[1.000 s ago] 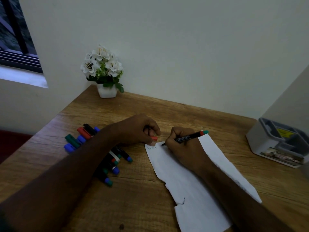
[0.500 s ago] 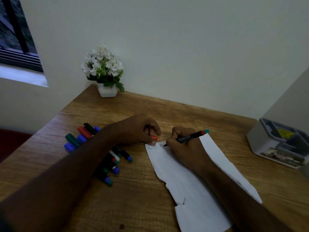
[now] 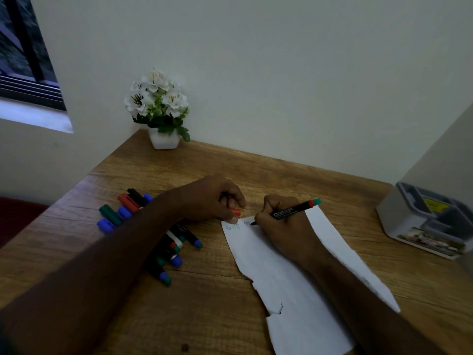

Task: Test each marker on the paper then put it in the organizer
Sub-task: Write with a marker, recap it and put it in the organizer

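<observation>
The right hand [image 3: 284, 229] pinches a black marker [image 3: 291, 210], tip on the paper's [image 3: 294, 283] top edge; the left hand [image 3: 212, 198] curls around an orange cap [image 3: 236, 212], pinning the corner. Light, short strokes suffice. The organizer [image 3: 425, 221] waits far right on the surface [image 3: 204, 303].

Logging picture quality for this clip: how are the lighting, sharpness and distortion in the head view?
Head view: dim, flat light, forearms nearly black; wide-angle bend tilts the window frame and the organizer; the print on the marker in the right hand is readable; the writing on the paper is too faint to read.
</observation>
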Action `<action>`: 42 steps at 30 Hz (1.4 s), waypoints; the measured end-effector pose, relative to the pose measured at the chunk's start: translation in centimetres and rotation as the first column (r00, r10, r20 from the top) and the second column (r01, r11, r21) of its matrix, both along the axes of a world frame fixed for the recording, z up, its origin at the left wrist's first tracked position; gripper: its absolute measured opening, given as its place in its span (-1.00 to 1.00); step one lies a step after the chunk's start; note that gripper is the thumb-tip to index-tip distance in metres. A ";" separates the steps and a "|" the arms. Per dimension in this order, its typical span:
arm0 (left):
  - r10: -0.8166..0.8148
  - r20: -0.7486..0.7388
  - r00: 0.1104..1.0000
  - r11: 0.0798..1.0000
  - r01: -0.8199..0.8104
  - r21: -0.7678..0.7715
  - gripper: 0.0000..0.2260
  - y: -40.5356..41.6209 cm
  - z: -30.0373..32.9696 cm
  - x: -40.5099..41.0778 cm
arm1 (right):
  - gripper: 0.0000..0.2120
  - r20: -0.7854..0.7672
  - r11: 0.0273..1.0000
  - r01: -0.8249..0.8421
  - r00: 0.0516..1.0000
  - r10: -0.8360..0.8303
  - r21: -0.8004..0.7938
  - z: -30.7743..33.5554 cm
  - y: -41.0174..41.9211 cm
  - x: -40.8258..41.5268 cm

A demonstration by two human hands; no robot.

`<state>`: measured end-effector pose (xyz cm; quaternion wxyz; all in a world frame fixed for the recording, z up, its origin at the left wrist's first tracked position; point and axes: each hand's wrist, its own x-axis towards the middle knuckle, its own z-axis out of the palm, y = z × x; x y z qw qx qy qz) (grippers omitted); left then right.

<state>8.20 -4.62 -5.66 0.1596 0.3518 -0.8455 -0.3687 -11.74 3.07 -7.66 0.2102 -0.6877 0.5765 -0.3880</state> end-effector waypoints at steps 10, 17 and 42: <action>-0.004 -0.003 1.000 1.000 0.004 0.003 -0.68 0.0 0.1 -0.1 | -0.77 0.035 0.999 0.014 0.999 -0.013 -0.037 -0.1 0.0 0.2; -0.009 0.006 1.000 1.000 0.009 0.007 -0.67 0.0 0.1 0.0 | -0.78 0.026 0.999 0.021 0.999 -0.020 -0.035 -0.2 -0.1 0.3; -0.001 0.008 1.000 1.000 0.000 0.016 -0.68 -0.1 0.0 0.0 | -0.76 0.052 0.997 0.078 0.996 -0.078 -0.004 0.0 -0.1 -0.1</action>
